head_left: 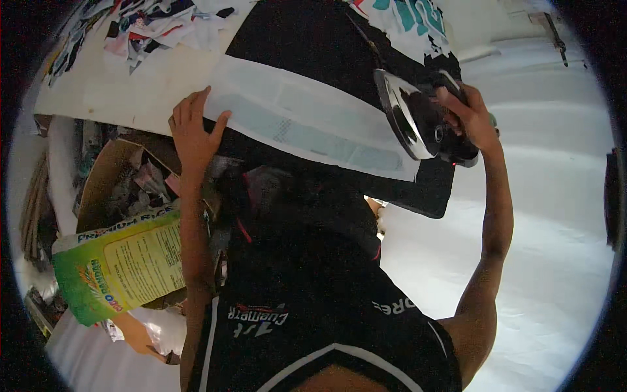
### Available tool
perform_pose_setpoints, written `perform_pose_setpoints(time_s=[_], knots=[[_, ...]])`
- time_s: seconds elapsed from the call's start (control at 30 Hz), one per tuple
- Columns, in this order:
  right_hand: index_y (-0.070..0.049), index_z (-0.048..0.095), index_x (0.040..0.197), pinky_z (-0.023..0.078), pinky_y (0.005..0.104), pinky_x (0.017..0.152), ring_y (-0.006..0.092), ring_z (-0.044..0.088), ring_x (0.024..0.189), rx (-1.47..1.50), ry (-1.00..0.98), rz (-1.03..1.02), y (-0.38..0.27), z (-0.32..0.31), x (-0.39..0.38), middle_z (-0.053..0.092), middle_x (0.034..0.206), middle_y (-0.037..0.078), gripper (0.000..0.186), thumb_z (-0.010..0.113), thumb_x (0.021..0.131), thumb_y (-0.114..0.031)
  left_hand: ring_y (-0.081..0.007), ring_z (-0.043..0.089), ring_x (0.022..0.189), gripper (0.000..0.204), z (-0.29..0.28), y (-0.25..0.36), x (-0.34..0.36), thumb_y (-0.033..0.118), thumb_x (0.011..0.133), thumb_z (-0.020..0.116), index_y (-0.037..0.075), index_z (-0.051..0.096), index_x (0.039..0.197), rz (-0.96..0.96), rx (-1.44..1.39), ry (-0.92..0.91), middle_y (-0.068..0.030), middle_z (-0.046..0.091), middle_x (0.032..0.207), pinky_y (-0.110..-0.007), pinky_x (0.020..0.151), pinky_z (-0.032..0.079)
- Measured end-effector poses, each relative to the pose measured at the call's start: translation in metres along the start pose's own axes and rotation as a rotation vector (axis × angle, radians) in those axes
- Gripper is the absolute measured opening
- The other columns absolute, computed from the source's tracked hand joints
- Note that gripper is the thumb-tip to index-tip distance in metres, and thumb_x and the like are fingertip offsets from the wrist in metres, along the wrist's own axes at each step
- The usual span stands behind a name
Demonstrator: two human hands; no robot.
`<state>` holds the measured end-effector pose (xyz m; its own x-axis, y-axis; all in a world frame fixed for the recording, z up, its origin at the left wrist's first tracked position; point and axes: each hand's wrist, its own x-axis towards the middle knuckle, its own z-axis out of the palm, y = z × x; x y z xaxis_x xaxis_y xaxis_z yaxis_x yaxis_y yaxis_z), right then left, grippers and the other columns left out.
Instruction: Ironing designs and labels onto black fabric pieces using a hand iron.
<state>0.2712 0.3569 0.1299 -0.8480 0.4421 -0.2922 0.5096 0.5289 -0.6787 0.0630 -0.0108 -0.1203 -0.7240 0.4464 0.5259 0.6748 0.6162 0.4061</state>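
Note:
A long white strip [307, 98] with a pale blue band and a patch of dotted pattern lies across a black pad [294, 36]. My left hand [196, 127] rests at the strip's left end, fingers apart and thumb out on it. In my right hand [473, 117] is the handle of a black-and-silver iron [415, 124], over the strip's right end; whether its soleplate touches the strip I cannot tell. A small red light shows on the iron, and a cord runs from it toward the back.
The white tabletop [111, 91] holds heaped fabric scraps [150, 36] at back left and white-and-teal pieces [408, 16] at back centre. Below the left edge are a cardboard box [98, 176] of scraps and a green-yellow sack [85, 281]. A bright pale surface [548, 215] lies to the right.

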Motion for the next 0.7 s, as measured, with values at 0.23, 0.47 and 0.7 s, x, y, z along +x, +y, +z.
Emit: perform_pose_setpoints(time_s=[0.23, 0.47, 0.7], knots=[[0.004, 0.063, 0.116, 0.047, 0.0385, 0.089, 0.0282, 0.062, 0.099, -0.371, -0.107, -0.044, -0.074, 0.046, 0.036, 0.064, 0.111, 0.023, 0.074, 0.062, 0.085, -0.063, -0.0312, 0.047, 0.119, 0.051, -0.005, 0.004, -0.001, 0.039, 0.087, 0.069, 0.012, 0.058, 0.128, -0.031, -0.076, 0.015, -0.0107, 0.053, 0.125, -0.047, 0.1, 0.036], [-0.001, 0.055, 0.13, 0.047, 0.0329, 0.077, 0.0211, 0.059, 0.087, -0.441, -0.172, -0.225, -0.103, 0.111, 0.081, 0.061, 0.099, 0.015, 0.074, 0.064, 0.086, -0.059, -0.0314, 0.044, 0.122, 0.055, -0.014, 0.0, -0.004, 0.036, 0.086, 0.072, 0.014, 0.054, 0.133, -0.049, -0.168, -0.048, -0.0112, 0.05, 0.128, -0.048, 0.102, 0.035], [0.001, 0.059, 0.126, 0.046, 0.0355, 0.08, 0.0217, 0.058, 0.091, -0.556, -0.2, -0.344, -0.094, 0.138, 0.116, 0.062, 0.1, 0.016, 0.068, 0.061, 0.089, -0.057, -0.0329, 0.039, 0.128, 0.066, -0.024, -0.005, 0.0, 0.034, 0.08, 0.075, 0.017, 0.05, 0.138, -0.011, -0.247, -0.134, -0.0122, 0.044, 0.136, -0.049, 0.106, 0.033]])
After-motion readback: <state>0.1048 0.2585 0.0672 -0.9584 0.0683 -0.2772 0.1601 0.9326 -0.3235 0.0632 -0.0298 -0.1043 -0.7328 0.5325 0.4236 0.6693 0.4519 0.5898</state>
